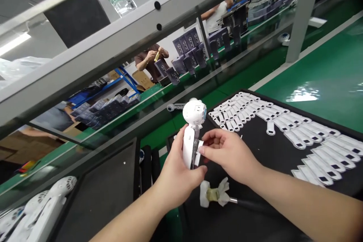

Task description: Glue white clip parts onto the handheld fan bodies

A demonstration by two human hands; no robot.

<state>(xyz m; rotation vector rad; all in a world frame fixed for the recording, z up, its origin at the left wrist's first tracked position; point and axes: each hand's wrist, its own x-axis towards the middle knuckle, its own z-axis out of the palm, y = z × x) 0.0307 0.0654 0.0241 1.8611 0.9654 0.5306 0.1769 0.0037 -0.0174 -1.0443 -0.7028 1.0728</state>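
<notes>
A white handheld device with a round head stands upright in the middle of the head view, its handle open along one side. My left hand is wrapped round the lower handle. At the open side, my right hand pinches a small white part against the handle. Below my hands lies a hammer with a wrapped head and a dark shaft. Many white strip-shaped covers lie in rows in a black tray at the right.
A second black tray is on the left, beside several white devices. A metal frame crosses above the green bench. Beyond it are dark boxes and a person at another bench.
</notes>
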